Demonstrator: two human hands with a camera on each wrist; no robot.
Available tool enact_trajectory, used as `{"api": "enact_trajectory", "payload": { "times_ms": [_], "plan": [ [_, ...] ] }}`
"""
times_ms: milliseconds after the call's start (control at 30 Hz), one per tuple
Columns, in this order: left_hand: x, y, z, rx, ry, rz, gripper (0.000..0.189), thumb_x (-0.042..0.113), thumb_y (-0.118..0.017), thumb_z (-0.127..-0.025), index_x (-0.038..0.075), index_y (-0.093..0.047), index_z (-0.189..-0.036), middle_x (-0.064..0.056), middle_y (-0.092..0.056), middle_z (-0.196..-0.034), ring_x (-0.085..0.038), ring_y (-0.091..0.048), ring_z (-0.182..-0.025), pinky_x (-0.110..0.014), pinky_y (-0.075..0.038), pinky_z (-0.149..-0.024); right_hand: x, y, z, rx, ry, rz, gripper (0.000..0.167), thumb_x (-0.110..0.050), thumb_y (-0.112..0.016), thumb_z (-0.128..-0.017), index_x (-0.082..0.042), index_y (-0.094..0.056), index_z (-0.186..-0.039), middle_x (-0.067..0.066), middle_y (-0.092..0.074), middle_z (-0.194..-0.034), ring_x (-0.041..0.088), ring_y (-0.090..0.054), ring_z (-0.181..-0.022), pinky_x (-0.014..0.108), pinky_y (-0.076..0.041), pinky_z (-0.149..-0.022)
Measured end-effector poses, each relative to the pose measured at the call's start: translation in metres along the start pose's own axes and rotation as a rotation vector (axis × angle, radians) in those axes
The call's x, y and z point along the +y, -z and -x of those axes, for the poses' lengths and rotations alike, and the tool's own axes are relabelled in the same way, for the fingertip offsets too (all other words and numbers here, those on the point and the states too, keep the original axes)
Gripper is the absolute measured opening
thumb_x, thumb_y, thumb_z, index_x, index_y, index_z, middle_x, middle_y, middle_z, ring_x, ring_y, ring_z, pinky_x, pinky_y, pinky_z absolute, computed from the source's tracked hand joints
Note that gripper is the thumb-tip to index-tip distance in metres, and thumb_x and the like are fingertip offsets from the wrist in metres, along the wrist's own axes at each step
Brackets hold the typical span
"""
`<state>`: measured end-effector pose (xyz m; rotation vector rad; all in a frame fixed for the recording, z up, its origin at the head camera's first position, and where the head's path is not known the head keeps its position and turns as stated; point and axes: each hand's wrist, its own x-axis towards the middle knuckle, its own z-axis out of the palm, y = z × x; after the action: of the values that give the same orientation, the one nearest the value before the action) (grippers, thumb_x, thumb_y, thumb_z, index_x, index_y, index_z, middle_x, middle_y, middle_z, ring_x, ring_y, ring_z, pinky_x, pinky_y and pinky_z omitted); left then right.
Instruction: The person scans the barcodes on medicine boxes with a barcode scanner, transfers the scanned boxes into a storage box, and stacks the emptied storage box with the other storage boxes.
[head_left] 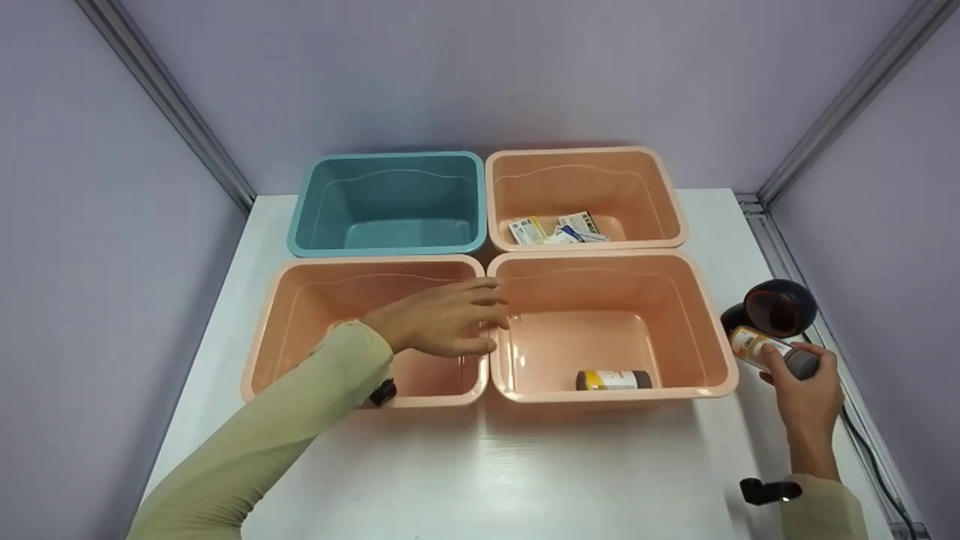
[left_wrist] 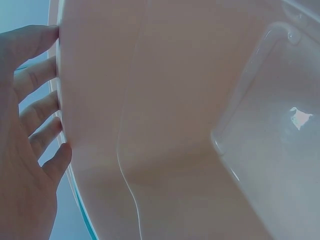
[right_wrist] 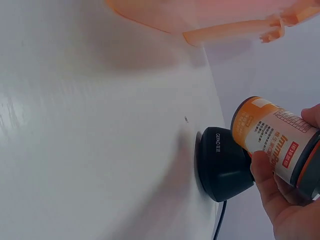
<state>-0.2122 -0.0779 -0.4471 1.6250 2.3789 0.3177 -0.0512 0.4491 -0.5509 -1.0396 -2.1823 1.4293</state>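
Observation:
My right hand (head_left: 810,397) grips a supplement bottle (head_left: 756,347) with an orange and white label and a dark cap. The bottle is tilted, close in front of a black scanner (head_left: 781,306) on the table's right side; the scanner's base (right_wrist: 222,165) also shows in the right wrist view. Over the meeting rims of the two front bins hovers my left hand (head_left: 450,319), fingers loosely bent and holding nothing. Whether its fingertips touch a rim is unclear. A similar bottle (head_left: 613,380) lies on its side in the front right peach bin (head_left: 577,341).
At the back right, a peach bin (head_left: 585,152) contains several small boxes (head_left: 529,230). A blue bin (head_left: 394,251) stands back left, with another peach bin (head_left: 300,296) in front of it. A black cable (head_left: 874,450) runs along the right edge.

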Motion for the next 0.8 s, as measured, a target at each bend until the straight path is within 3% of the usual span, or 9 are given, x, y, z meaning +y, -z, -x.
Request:
{"api": "enact_trajectory", "payload": {
  "times_ms": [267, 700, 800],
  "plan": [
    [-0.0007, -0.0006, 0.0004, 0.001, 0.006, 0.008, 0.049, 0.047, -0.057, -0.108, 0.017, -0.068, -0.145, -0.011, -0.052, -0.166, -0.039, -0.032, -0.165, -0.055, -0.028, -0.136, -0.0015, 0.0045, 0.0021, -0.028, -0.012, 0.065, 0.048, -0.053, -0.078, -0.096, -0.031, -0.054, -0.131, -0.011, -0.057, -0.113, -0.009, -0.070, -0.066, 0.008, -0.053, -0.067],
    [0.0005, -0.0005, 0.0002, 0.003, 0.016, 0.002, 0.049, 0.047, -0.055, -0.108, 0.019, -0.067, -0.146, -0.008, -0.053, -0.166, -0.037, -0.032, -0.165, -0.053, -0.028, -0.137, 0.0068, 0.0006, 0.0048, -0.016, 0.025, 0.074, 0.047, -0.045, -0.080, -0.097, -0.024, -0.056, -0.131, -0.008, -0.058, -0.112, -0.012, -0.066, -0.068, 0.008, -0.056, -0.067],
    [0.0005, -0.0002, 0.0002, 0.007, 0.013, 0.000, 0.048, 0.046, -0.055, -0.108, 0.019, -0.068, -0.145, -0.009, -0.053, -0.166, -0.037, -0.032, -0.165, -0.053, -0.028, -0.137, 0.0068, -0.0002, 0.0058, 0.004, 0.044, 0.133, 0.052, -0.047, -0.080, -0.096, -0.022, -0.056, -0.136, -0.006, -0.058, -0.118, -0.012, -0.060, -0.080, 0.008, -0.049, -0.068]
  ]
}}
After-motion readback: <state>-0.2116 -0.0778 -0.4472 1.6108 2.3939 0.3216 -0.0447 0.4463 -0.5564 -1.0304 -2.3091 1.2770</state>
